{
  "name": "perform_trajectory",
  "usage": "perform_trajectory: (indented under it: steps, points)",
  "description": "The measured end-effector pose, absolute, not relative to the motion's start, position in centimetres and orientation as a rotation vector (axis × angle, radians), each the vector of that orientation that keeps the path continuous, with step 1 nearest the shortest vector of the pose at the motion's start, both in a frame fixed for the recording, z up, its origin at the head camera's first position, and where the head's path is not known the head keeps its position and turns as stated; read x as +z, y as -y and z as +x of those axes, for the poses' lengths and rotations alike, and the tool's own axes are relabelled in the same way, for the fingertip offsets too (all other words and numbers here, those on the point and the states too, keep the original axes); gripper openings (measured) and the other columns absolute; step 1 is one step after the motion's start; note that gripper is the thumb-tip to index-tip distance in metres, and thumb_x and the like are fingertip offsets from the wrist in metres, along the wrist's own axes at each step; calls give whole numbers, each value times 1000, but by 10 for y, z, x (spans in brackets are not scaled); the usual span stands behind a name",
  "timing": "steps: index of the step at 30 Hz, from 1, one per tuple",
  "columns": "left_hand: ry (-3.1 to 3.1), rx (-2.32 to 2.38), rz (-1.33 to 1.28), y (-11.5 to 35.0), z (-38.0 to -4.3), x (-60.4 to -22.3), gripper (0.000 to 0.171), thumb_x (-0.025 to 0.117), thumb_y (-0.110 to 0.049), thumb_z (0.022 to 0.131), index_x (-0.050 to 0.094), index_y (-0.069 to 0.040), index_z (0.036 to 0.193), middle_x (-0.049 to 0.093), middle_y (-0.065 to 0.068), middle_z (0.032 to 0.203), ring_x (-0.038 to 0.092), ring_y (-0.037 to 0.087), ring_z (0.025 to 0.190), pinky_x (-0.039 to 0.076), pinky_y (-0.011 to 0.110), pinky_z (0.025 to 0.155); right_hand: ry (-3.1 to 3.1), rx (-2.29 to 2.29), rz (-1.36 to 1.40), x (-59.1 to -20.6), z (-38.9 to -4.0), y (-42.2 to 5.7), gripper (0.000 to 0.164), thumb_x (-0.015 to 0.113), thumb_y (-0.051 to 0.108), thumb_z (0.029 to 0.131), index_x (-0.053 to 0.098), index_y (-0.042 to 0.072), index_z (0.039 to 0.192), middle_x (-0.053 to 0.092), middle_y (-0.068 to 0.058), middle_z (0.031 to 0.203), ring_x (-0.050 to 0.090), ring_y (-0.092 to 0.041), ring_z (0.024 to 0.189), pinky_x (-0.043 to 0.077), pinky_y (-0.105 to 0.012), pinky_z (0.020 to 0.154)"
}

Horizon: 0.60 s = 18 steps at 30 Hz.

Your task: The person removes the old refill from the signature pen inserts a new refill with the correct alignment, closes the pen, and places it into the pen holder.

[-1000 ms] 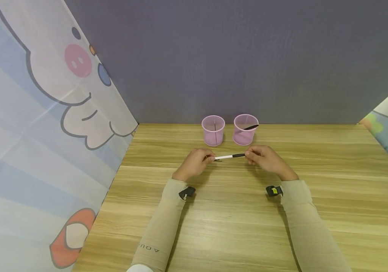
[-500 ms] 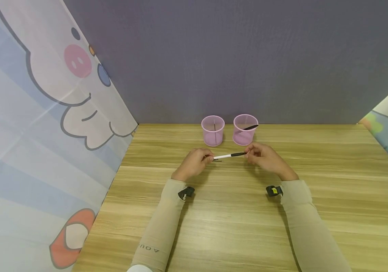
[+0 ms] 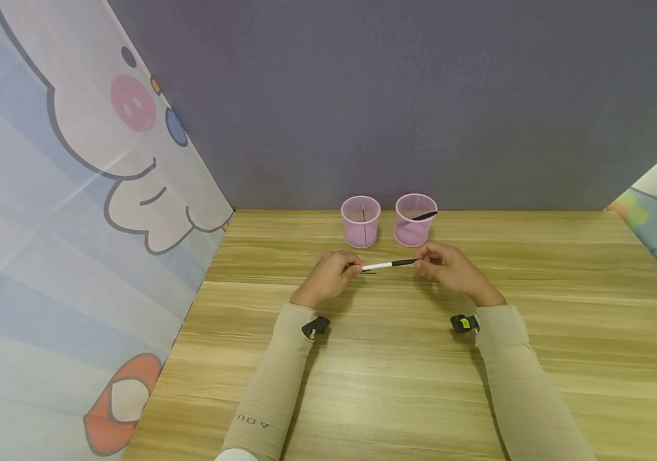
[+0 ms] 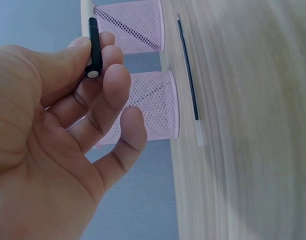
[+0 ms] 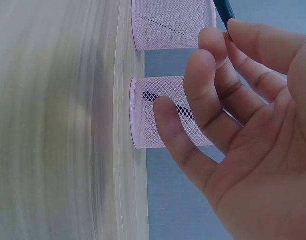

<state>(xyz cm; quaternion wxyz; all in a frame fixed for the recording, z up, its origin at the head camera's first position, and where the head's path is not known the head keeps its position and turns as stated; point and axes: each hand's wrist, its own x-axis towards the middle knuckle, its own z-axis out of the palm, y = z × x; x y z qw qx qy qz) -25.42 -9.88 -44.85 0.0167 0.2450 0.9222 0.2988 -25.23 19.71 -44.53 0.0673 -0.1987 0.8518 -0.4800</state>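
Between both hands, a ballpoint pen (image 3: 377,266) with a white barrel and black grip section is held nearly level, low over the table. My left hand (image 3: 328,278) pinches its rear end, where a black clip (image 4: 95,47) shows in the left wrist view. The thumb and fingertips of my right hand (image 3: 452,274) pinch the pen's dark tip end (image 5: 223,11). Below the pen, a thin pen refill (image 4: 189,70) lies on the table, black with a clear end. My left hand partly hides it in the head view.
Two pink mesh cups stand behind the hands. The left cup (image 3: 357,235) contains a thin dark rod (image 3: 364,218); in the right cup (image 3: 408,234) leans a thicker black-ended stick (image 3: 426,216). A grey wall (image 3: 397,102) rises behind the wooden table (image 3: 386,384).
The right hand's fingertips have shifted slightly up and outward along the pen, showing more of its black section. The left hand has barely moved.
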Motion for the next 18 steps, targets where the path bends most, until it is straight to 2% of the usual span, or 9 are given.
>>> perform_trajectory:
  steps: [7,18]
  points:
    - [-2867,914,760,98,-254,-448,19,62,-22,102,75,-10,109,75,2,110,66,14,93,55,35,88,-2577,-1385,-566,-443,-251,-195,23,58,19,105,64,-1,98,63,-15,82,58,-24,75,50,-28,66]
    - [-2861,935,766,99,-254,-448,19,62,-21,102,75,-9,108,75,2,107,64,12,90,54,33,85,-2599,-1350,-544,-445,-253,-194,25,57,19,106,64,-3,97,64,-16,82,57,-20,73,48,-26,65]
